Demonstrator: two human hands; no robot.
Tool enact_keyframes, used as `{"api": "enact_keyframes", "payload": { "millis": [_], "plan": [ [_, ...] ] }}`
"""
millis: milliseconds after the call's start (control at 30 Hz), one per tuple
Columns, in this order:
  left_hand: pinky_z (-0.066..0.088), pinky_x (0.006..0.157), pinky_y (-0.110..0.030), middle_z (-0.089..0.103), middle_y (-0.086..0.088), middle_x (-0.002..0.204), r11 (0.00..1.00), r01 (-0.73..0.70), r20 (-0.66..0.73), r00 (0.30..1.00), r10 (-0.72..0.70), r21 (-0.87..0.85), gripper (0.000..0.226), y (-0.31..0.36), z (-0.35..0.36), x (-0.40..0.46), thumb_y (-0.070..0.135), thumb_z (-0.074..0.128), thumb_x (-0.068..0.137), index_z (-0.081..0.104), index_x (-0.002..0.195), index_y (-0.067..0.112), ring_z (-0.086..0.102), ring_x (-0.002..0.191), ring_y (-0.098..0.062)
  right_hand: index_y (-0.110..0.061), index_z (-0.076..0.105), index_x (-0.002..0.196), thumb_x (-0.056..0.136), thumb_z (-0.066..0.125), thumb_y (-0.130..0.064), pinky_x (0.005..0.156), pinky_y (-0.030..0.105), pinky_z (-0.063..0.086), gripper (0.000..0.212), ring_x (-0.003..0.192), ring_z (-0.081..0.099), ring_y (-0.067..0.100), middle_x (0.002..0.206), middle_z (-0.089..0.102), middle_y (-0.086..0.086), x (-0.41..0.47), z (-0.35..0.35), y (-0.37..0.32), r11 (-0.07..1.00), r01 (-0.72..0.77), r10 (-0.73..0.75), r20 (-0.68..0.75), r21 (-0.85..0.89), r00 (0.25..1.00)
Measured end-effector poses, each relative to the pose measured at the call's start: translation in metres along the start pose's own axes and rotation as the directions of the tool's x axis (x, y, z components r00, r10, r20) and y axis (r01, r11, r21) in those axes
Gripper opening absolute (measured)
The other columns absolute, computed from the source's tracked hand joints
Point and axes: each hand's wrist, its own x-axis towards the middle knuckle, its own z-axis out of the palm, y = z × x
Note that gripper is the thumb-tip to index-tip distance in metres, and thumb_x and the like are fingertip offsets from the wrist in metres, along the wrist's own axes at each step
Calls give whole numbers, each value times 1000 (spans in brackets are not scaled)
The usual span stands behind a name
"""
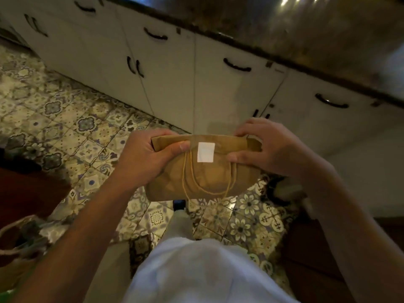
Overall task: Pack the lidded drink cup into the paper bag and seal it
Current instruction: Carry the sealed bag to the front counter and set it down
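My left hand (144, 156) clamps the left end of the brown paper bag (203, 178), thumb pressed on the folded-over top, fingers behind. I hold the bag in the air above the patterned tile floor (65, 119), in front of the white cabinets (170, 68). A white sticker (206, 152) sits across the fold at the middle, twine handles (192, 182) hanging below it. My right hand (269, 147) pinches the fold's right end. The cup is not visible.
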Motion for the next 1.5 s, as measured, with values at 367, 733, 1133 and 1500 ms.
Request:
{"api": "enact_keyframes", "payload": {
  "millis": [367, 733, 1133, 1500],
  "plan": [
    [47, 56, -6, 70, 30, 67, 982, -172, 254, 949, 185, -75, 13, 31, -1, 185, 28, 78, 82, 70, 80, 38, 65, 62, 9, -9, 66, 127, 93, 67, -38, 81, 57, 59, 45, 101, 68, 33, 114, 69, 8, 53, -46, 45, 830, 91, 154, -383, 551, 911],
    [51, 77, -9, 74, 22, 99, 903, -375, 267, 867, 421, -210, 25, 69, 12, 310, 21, 76, 88, 70, 100, 41, 68, 94, 5, -18, 68, 126, 94, 68, -7, 94, 50, 58, 34, 113, 70, 20, 119, 73, -1, 109, -110, 52, 924, 115, 199, -713, 366, 672],
    [54, 75, -13, 72, 30, 100, 838, -482, 178, 829, 530, -255, 31, 111, 67, 397, 14, 62, 98, 67, 115, 40, 69, 95, 1, -19, 71, 122, 93, 70, -5, 87, 30, 59, 32, 104, 73, 17, 111, 76, -3, 126, -192, 113, 919, 176, 214, -824, 351, 525],
    [52, 89, -14, 65, 22, 117, 811, -566, 151, 798, 584, -148, 27, 161, 116, 475, 19, 60, 100, 65, 125, 28, 64, 111, 6, -22, 71, 124, 95, 69, -11, 96, 52, 57, 31, 112, 69, 21, 117, 73, 4, 157, -290, 179, 959, 152, 121, -826, 241, 550]
  ]
}}
